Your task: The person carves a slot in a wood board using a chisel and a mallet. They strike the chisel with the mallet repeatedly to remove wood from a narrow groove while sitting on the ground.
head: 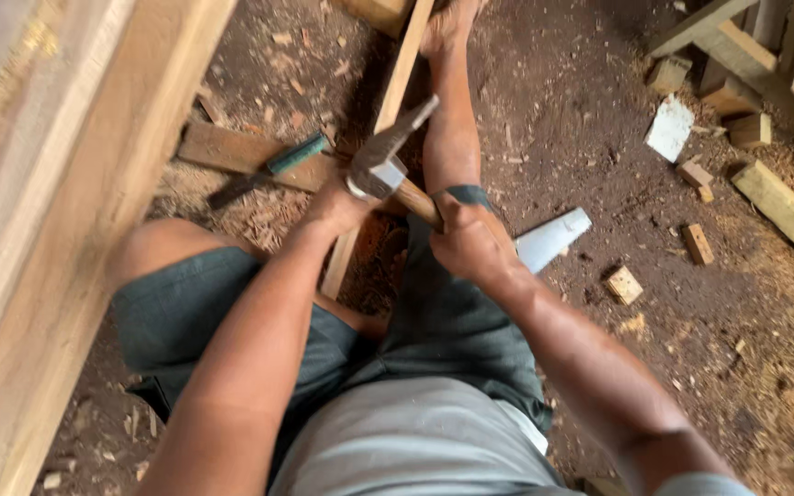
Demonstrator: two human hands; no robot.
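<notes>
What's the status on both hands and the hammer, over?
Right hand grips hammer by its wooden handle. Left hand at the hammer head, on the wooden strip. Foot on the strip; chisel lies beside it.

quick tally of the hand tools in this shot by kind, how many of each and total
Hammers: 1, the claw hammer gripped by the right hand, with the left hand beside its head.
Chisels: 1, the green-handled chisel lying on the ground.
Saws: 1, the pale saw blade showing behind the right hand.
Total: 3
</notes>
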